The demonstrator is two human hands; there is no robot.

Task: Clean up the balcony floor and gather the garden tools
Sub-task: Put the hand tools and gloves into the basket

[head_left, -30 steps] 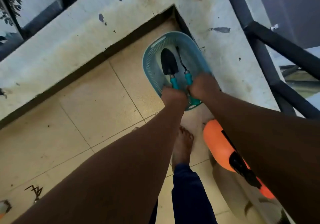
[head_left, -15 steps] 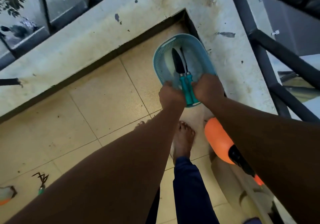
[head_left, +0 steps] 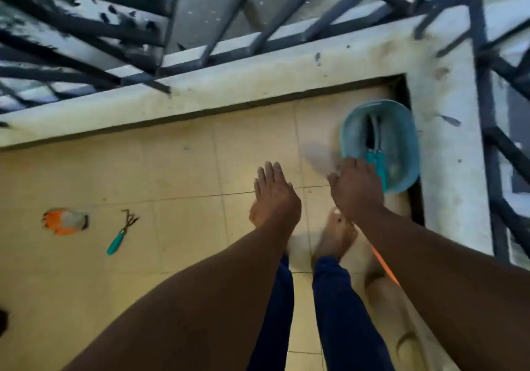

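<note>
A teal plastic basket (head_left: pixel 404 138) stands on the tiled floor in the balcony's right corner. Inside it lie two garden tools with teal handles (head_left: pixel 376 152), side by side. My right hand (head_left: pixel 355 188) hovers just in front of the basket's near rim, fingers relaxed and holding nothing. My left hand (head_left: pixel 275 194) hangs over the floor to its left, fingers straight, empty. A small hand rake with a teal handle (head_left: pixel 122 233) lies on the tiles at the left. Beside it lies an orange and grey glove (head_left: pixel 65 221).
A low concrete kerb (head_left: pixel 229 89) and dark metal railing (head_left: pixel 86 29) border the floor at the back and right. My bare feet (head_left: pixel 335 236) stand on the tiles. An orange object (head_left: pixel 384 264) shows behind my right forearm. A dark object (head_left: pixel 3 320) sits at the left edge.
Both hands have let go of the basket and pulled back from it. The view has swung left and away, bringing the rake and glove on the floor into sight.
</note>
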